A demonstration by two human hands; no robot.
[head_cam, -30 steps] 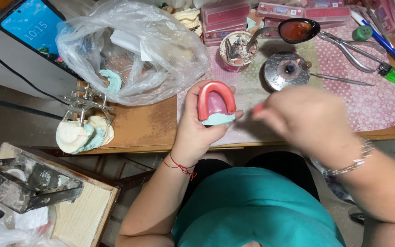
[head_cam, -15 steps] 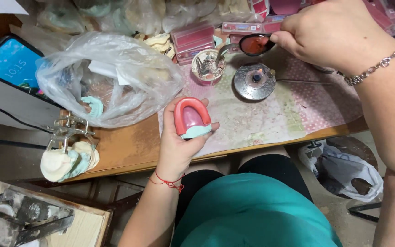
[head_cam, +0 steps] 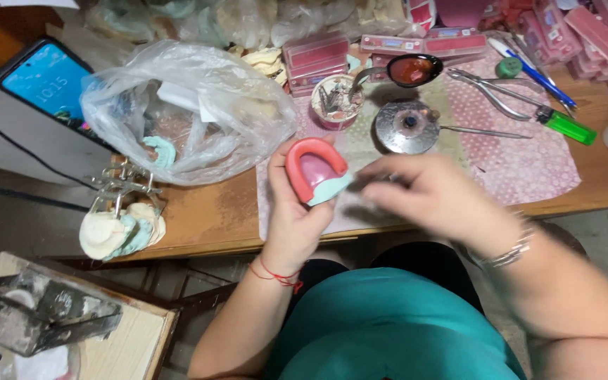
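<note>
Left hand (head_cam: 297, 211) held our red wax rim on its pale green dental cast (head_cam: 312, 171) above the table (head_cam: 198, 218) edge, arch opening toward us | right hand (head_cam: 431, 197) just beside its right end, nearer | right fingers (head_cam: 378, 172) blurred, grip unclear; left fingers wrapped round cast.

L hand (head_cam: 297, 211) holding pink wax rim (head_cam: 312, 167), R hand (head_cam: 431, 193) blurred

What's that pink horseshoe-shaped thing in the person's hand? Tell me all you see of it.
The pink horseshoe-shaped wax rim sits on a pale teal arched base, like a dental model. It looks smooth and waxy, with a paler pink hollow inside. The left hand holds it up over the table edge; the blurred right hand reaches toward its teal side.
</note>
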